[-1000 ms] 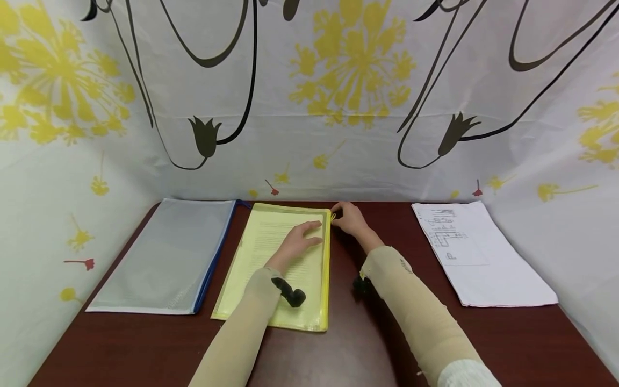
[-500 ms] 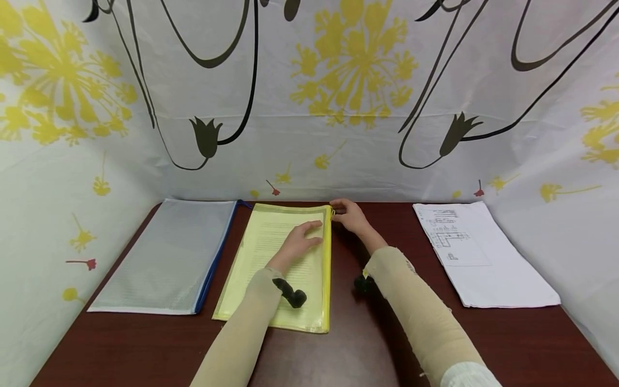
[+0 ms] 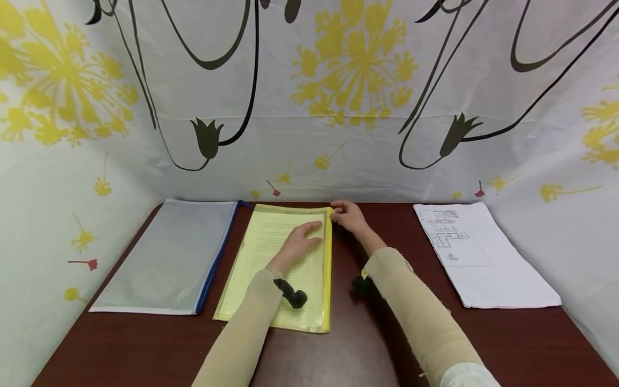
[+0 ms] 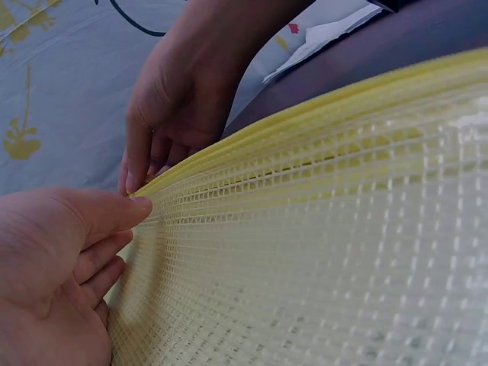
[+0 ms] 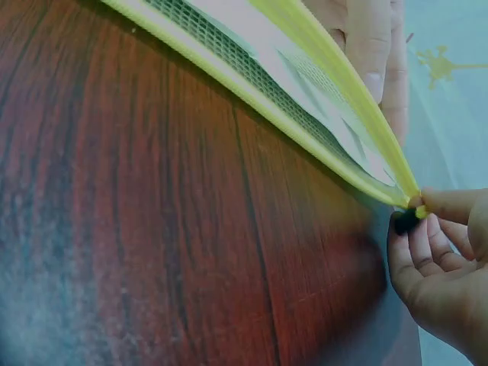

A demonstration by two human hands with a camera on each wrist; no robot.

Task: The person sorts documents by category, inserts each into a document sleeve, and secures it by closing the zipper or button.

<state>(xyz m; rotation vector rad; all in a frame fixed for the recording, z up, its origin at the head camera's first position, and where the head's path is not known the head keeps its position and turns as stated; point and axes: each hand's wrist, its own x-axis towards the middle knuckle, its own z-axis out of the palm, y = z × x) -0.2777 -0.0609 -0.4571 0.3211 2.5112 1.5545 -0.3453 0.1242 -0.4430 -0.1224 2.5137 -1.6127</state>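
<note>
A yellow mesh zipper folder (image 3: pixel 261 242) with printed sheets inside lies mid-table. My left hand (image 3: pixel 297 244) rests on its upper right part, the thumb and index finger apart in the head view. The left wrist view shows that hand (image 4: pixel 65 259) touching the mesh near the zipped edge. At the folder's far right corner, my right hand (image 3: pixel 349 216) pinches the zipper pull. Seen from the right wrist, the thumb and fingers of the right hand (image 5: pixel 450 259) meet at the small pull (image 5: pixel 415 210). The zipper edges (image 5: pixel 358 91) stand apart there, with white paper between them.
A clear mesh folder (image 3: pixel 164 258) with a blue zipper edge lies on the left. A stack of white papers (image 3: pixel 483 258) with a printed drawing lies on the right. A patterned cloth (image 3: pixel 309 161) hangs behind the dark wooden table (image 3: pixel 367 344).
The right hand's fingers shift slightly at the folder's corner and draw in at the pull. The left hand keeps its place on the folder.
</note>
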